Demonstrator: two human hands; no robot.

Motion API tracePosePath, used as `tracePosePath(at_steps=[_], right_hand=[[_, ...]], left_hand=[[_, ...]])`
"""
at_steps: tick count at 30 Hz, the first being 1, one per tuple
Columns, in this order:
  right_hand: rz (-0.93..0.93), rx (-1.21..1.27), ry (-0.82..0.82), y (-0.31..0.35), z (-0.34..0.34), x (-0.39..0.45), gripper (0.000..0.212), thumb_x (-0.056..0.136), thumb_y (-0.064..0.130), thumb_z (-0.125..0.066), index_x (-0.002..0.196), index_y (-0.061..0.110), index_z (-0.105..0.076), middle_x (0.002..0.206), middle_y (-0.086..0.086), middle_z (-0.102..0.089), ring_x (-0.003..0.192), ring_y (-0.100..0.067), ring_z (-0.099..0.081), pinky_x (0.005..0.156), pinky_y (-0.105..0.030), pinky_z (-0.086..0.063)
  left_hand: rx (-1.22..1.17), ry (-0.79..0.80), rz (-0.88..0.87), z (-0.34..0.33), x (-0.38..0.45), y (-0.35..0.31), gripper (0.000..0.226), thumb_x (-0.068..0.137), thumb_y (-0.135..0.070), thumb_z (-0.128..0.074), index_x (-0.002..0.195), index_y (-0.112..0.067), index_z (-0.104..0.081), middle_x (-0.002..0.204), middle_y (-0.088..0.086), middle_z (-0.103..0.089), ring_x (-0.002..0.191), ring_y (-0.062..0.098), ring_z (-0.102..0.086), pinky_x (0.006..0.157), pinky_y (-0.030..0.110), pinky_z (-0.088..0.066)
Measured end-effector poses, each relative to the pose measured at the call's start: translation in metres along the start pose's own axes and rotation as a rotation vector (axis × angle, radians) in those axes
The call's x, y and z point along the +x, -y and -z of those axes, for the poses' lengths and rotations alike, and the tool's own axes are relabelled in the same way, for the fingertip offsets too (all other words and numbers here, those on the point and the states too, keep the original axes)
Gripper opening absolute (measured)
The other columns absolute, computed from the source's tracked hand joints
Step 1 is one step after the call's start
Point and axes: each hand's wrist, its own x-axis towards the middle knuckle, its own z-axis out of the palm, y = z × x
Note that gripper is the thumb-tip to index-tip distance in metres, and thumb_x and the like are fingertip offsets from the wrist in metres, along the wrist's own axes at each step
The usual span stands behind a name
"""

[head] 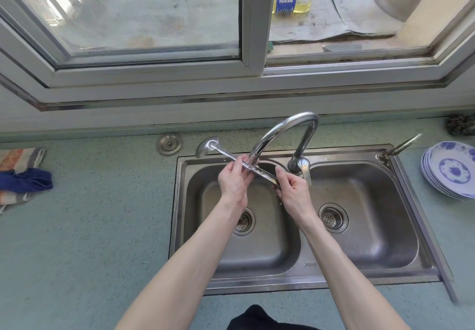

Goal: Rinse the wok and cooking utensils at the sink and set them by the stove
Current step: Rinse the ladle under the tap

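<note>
While our left hand (pixel 232 179) and right hand (pixel 291 188) both pinch the ladle (pixel 226 155) under the tap (pixel 282 134), wet fingers could slip and drop it into the sink (pixel 257 252) below.

Bottle (pixel 293 2) lying on the outer window ledge: blue label reads "PEPSI", seen upside down. Sink (pixel 311 265) front rim between the two basins carries a small stamped brand mark, too small and inverted to read. No other legible text.
</note>
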Motion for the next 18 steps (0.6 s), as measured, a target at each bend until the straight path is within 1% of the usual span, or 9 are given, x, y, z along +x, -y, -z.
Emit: tracePosePath(at_steps=[2, 3, 5, 7, 9, 11, 13, 16, 18], right_hand=[[0.016, -0.025, 0.012, 0.001, -0.005, 0.005, 0.068, 0.1, 0.062, -0.057, 0.088, -0.004, -0.069, 0.058, -0.006, -0.043, 0.057, -0.012, -0.04, 0.066, -0.038, -0.044], [0.021, -0.028, 0.021, 0.002, -0.007, 0.007, 0.063, 0.1, 0.063, -0.056, 0.093, 0.003, -0.075, 0.06, -0.012, -0.051, 0.061, -0.014, -0.045, 0.068, -0.042, -0.046], [0.029, -0.04, 0.035, 0.001, -0.009, 0.01, 0.057, 0.099, 0.066, -0.055, 0.099, 0.014, -0.079, 0.075, -0.022, -0.066, 0.069, -0.018, -0.053, 0.071, -0.046, -0.05], [0.036, -0.077, 0.024, 0.002, -0.007, 0.008, 0.057, 0.101, 0.063, -0.056, 0.088, 0.011, -0.075, 0.067, -0.015, -0.062, 0.065, -0.016, -0.05, 0.066, -0.042, -0.045], [0.049, -0.107, 0.019, 0.004, -0.004, 0.004, 0.051, 0.105, 0.049, -0.058, 0.078, 0.007, -0.064, 0.059, 0.0, -0.05, 0.059, -0.012, -0.043, 0.059, -0.035, -0.037], [0.041, -0.098, 0.028, 0.005, -0.003, 0.001, 0.036, 0.107, 0.037, -0.058, 0.084, 0.01, -0.065, 0.062, 0.005, -0.052, 0.058, -0.01, -0.045, 0.058, -0.029, -0.039], [0.014, -0.049, 0.036, 0.005, -0.002, -0.001, 0.027, 0.107, 0.031, -0.058, 0.089, 0.013, -0.066, 0.064, 0.01, -0.056, 0.058, -0.007, -0.049, 0.056, -0.02, -0.041], [-0.005, -0.042, 0.055, 0.005, 0.003, -0.006, 0.024, 0.106, 0.029, -0.06, 0.09, 0.013, -0.067, 0.064, 0.006, -0.058, 0.054, -0.008, -0.047, 0.051, -0.019, -0.039], [0.017, -0.09, 0.071, 0.004, 0.008, -0.008, 0.022, 0.105, 0.029, -0.063, 0.092, 0.012, -0.071, 0.066, 0.003, -0.061, 0.053, -0.008, -0.049, 0.051, -0.02, -0.041]], left_hand=[[0.018, 0.035, 0.004, -0.002, -0.006, 0.007, 0.022, 0.108, -0.011, -0.049, 0.115, 0.003, -0.065, 0.109, 0.02, -0.074, 0.099, 0.027, -0.074, 0.091, 0.039, -0.061], [0.029, 0.051, 0.003, -0.002, -0.01, 0.01, 0.025, 0.109, -0.011, -0.046, 0.118, 0.005, -0.064, 0.112, 0.022, -0.074, 0.1, 0.028, -0.074, 0.09, 0.039, -0.062], [0.04, 0.068, -0.002, -0.002, -0.013, 0.013, 0.026, 0.11, -0.01, -0.043, 0.117, 0.005, -0.063, 0.111, 0.022, -0.074, 0.1, 0.03, -0.073, 0.088, 0.039, -0.062], [0.056, 0.069, -0.003, 0.001, -0.013, 0.013, 0.023, 0.109, -0.008, -0.045, 0.112, 0.001, -0.066, 0.106, 0.019, -0.075, 0.098, 0.029, -0.074, 0.086, 0.037, -0.063], [0.074, 0.067, -0.003, 0.003, -0.012, 0.011, 0.021, 0.108, -0.008, -0.047, 0.111, 0.0, -0.066, 0.103, 0.017, -0.076, 0.097, 0.028, -0.074, 0.083, 0.035, -0.063], [0.08, 0.064, -0.01, 0.005, -0.01, 0.01, 0.02, 0.108, -0.009, -0.047, 0.109, 0.0, -0.066, 0.103, 0.017, -0.075, 0.096, 0.026, -0.074, 0.08, 0.033, -0.063], [0.076, 0.055, -0.014, 0.006, -0.009, 0.009, 0.021, 0.109, -0.009, -0.046, 0.108, -0.002, -0.066, 0.106, 0.019, -0.074, 0.095, 0.025, -0.075, 0.084, 0.035, -0.063], [0.048, 0.034, -0.01, 0.006, -0.002, 0.007, 0.023, 0.109, -0.009, -0.045, 0.117, 0.004, -0.063, 0.115, 0.023, -0.072, 0.097, 0.027, -0.075, 0.085, 0.036, -0.063], [0.046, 0.023, -0.021, 0.007, 0.002, 0.004, 0.024, 0.109, -0.009, -0.045, 0.121, 0.004, -0.062, 0.109, 0.018, -0.075, 0.097, 0.028, -0.075, 0.083, 0.036, -0.063]])
